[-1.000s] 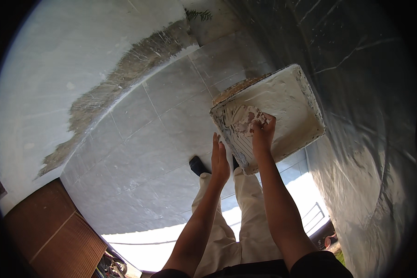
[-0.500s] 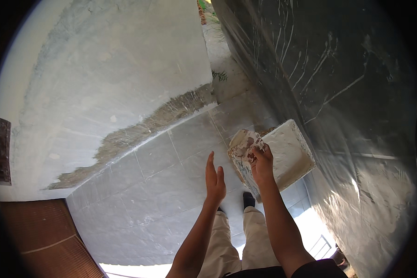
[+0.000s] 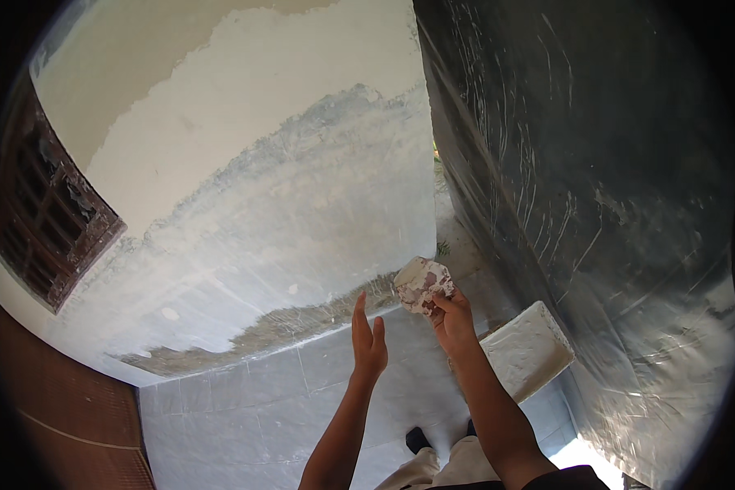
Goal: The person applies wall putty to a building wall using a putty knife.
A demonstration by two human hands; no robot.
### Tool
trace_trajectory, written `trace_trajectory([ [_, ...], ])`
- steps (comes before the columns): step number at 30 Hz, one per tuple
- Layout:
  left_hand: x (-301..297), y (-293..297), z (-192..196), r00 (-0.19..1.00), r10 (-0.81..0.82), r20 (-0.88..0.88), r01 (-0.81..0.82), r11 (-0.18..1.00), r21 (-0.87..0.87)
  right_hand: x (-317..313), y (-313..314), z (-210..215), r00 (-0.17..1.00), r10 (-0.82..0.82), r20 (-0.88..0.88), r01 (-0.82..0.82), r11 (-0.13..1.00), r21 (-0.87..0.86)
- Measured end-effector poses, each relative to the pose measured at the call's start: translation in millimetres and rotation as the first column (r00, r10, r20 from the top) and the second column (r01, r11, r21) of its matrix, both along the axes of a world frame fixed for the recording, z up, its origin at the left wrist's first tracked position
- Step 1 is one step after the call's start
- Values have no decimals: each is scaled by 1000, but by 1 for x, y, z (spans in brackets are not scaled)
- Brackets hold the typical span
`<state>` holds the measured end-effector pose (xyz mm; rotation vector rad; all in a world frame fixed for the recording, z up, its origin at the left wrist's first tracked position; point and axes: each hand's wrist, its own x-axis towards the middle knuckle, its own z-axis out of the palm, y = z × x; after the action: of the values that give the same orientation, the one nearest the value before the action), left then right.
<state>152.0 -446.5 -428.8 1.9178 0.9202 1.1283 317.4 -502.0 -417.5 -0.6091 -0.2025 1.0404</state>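
Note:
My right hand [image 3: 454, 322] grips the lower edge of a flat, roughly six-sided plate [image 3: 422, 285] smeared with white plaster and brown patches. Thumb and fingers pinch it, and it is held up in front of the base of the wall. My left hand [image 3: 370, 343] is to its left, fingers stretched upward and thumb apart, holding nothing. Below and right of my right hand stands a rectangular tub [image 3: 529, 347] coated with wet white plaster, partly covered by my forearm. Ahead is a wall [image 3: 302, 196] with a pale grey plaster coat and a bare, rough strip along its foot.
A dark plastic sheet [image 3: 629, 188] hangs along the right side. Grey tiles [image 3: 245, 416] cover the floor under my feet. At the left are a brown window grille [image 3: 49, 208] and a brown ribbed panel [image 3: 65, 400]. A narrow gap with some plants lies past the wall's corner.
My right hand has lifted the plaster-smeared plate up and away from the tub, toward the wall. The view has tilted up, showing more wall and the window grille. My left hand stays open.

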Motion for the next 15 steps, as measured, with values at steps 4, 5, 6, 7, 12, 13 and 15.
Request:
trace_trajectory([
  [4,-18,19,41,1000,12,4,-13,994,104,-20,16,38,998,34,46,-37,997,71],
  [5,-21,24,50,1000,17,8,-18,992,126,-24,20,46,996,46,70,-52,994,91],
  [6,-25,29,59,1000,24,17,-27,989,146,-27,25,54,995,52,79,-61,992,111],
  [7,-27,35,67,999,26,18,-29,980,195,-30,29,62,995,52,89,-60,994,96],
  [12,-37,61,114,998,41,54,-56,950,308,-45,55,113,988,54,147,-75,988,136],
  [13,-39,67,122,998,46,52,-60,940,336,-47,61,123,987,54,152,-78,984,159],
  [15,-44,80,137,997,55,59,-73,922,381,-49,74,142,985,55,165,-88,976,200],
])
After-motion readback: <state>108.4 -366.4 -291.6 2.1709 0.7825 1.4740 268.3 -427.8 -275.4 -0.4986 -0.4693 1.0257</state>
